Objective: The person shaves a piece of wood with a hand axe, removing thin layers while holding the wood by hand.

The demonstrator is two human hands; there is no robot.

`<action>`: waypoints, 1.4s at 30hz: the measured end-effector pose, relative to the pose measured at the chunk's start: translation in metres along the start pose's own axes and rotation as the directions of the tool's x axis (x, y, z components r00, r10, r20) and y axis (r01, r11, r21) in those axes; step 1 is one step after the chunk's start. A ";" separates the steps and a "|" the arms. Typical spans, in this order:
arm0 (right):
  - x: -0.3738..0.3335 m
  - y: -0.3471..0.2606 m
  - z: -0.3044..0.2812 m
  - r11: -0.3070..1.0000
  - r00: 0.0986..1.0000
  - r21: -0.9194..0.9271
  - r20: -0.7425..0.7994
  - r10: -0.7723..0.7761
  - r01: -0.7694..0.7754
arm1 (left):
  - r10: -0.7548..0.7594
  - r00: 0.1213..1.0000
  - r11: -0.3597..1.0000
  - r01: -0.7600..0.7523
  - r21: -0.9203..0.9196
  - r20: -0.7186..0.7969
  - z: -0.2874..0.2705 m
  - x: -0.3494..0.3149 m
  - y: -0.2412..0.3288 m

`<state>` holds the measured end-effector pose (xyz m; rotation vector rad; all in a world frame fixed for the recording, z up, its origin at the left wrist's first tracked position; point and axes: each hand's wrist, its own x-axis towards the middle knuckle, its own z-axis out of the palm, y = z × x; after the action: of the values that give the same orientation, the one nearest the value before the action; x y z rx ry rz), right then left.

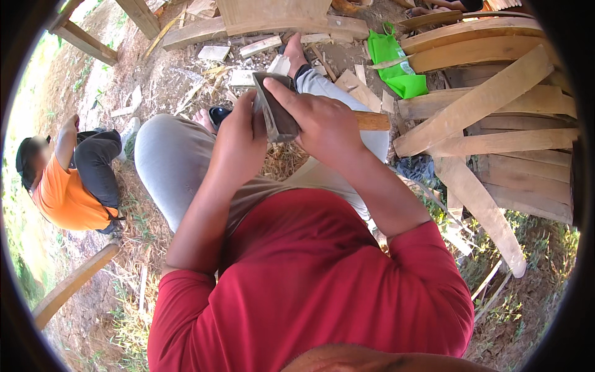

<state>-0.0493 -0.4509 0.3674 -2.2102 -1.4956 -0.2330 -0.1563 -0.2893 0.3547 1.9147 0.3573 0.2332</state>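
Observation:
A wooden-handled tool with a dark grey, wedge-shaped head (280, 118) is held up over my lap between both hands. My left hand (240, 139) is closed on the left side of the head, its thumb near the top edge. From the right, my right hand (331, 121) grips the same tool, with its index finger stretched along the dark face. The light wooden handle (372, 121) sticks out beyond my right hand. Whether the dark piece is one solid head or has a separate block pressed on it, I cannot tell.
Curved planks (483, 99) lie stacked at the right, near a bright green bag (395, 65). Wood offcuts (214, 53) litter the ground ahead. A person in an orange shirt (74, 195) sits at the left, above a loose wooden piece (74, 285).

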 end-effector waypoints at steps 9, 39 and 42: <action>0.012 0.019 -0.023 0.966 0.968 -0.075 0.007 0.249 -0.248 | -0.079 0.997 0.997 0.079 -0.008 -0.012 0.004 -0.007 0.032; -0.025 0.122 -0.044 -0.142 0.725 0.900 0.419 0.547 -0.412 | -0.088 0.995 0.979 0.096 -0.182 0.049 0.009 -0.007 0.013; -0.022 0.112 -0.051 -0.171 0.780 0.907 0.419 0.465 -0.386 | -0.096 0.994 0.977 0.105 -0.187 0.058 0.008 -0.008 0.013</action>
<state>0.0502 -0.5266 0.3725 -1.1727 -0.2978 0.8172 -0.1594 -0.3035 0.3642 1.7065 0.3846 0.1475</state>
